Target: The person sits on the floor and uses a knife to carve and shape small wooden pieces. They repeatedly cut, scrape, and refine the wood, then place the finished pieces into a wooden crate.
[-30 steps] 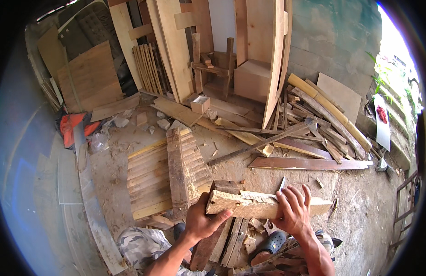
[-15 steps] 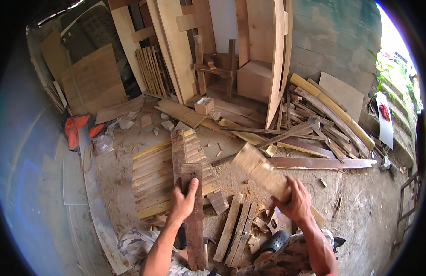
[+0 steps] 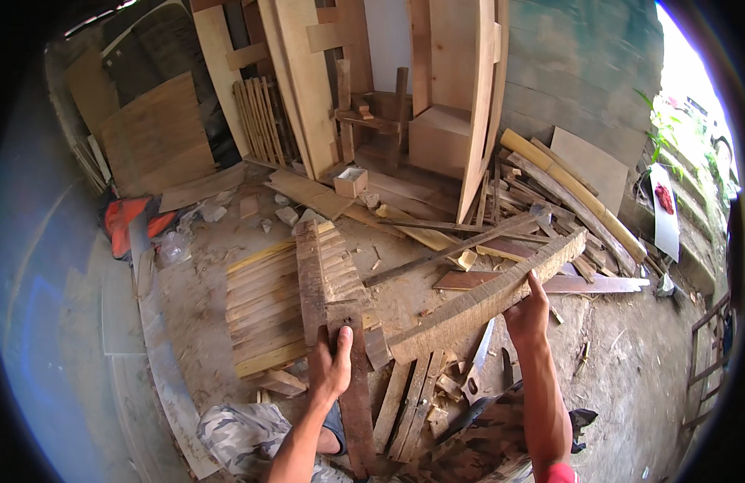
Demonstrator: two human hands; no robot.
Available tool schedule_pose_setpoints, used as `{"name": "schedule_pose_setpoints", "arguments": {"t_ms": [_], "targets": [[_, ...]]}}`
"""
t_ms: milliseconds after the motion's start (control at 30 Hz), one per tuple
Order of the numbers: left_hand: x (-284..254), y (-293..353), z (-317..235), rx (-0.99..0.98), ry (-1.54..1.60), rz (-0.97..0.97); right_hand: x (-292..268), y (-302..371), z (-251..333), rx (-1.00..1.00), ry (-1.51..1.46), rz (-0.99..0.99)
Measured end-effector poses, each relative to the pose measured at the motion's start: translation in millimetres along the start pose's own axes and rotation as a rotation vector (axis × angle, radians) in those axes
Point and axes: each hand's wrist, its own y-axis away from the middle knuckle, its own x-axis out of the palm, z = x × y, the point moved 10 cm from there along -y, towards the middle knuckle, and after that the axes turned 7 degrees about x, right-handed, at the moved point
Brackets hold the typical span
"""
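A rough plank [image 3: 485, 304] slants up toward two o'clock, just to four o'clock of the view's middle. The right hand [image 3: 527, 312] grips its lower edge with fingers bent, probably around the back, though the plank partly hides them. Near seven o'clock, the left hand [image 3: 331, 368] clasps a dark board [image 3: 359, 402], thumb on its face, fingers curled around its edge. A handsaw [image 3: 471, 385] lies at six o'clock from the plank. At eight o'clock, a dark beam [image 3: 310, 278] rests across a slatted panel [image 3: 264, 310].
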Motion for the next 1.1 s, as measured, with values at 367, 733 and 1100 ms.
{"name": "schedule_pose_setpoints", "arguments": {"t_ms": [367, 733, 1100], "targets": [[-16.7, 8.2, -30.4, 0.124, -0.1, -0.155, 7.8, 21.9, -27.4, 0.03, 0.026, -0.15], [4.1, 21.3, -60.8, 0.293, -0.03, -0.057, 15.9, 35.0, -31.0, -0.056, -0.096, 0.083], [12.8, 25.9, -57.6, 0.275, 0.051, -0.022, 24.1, 50.9, -31.9, -0.05, -0.063, 0.105]]}}
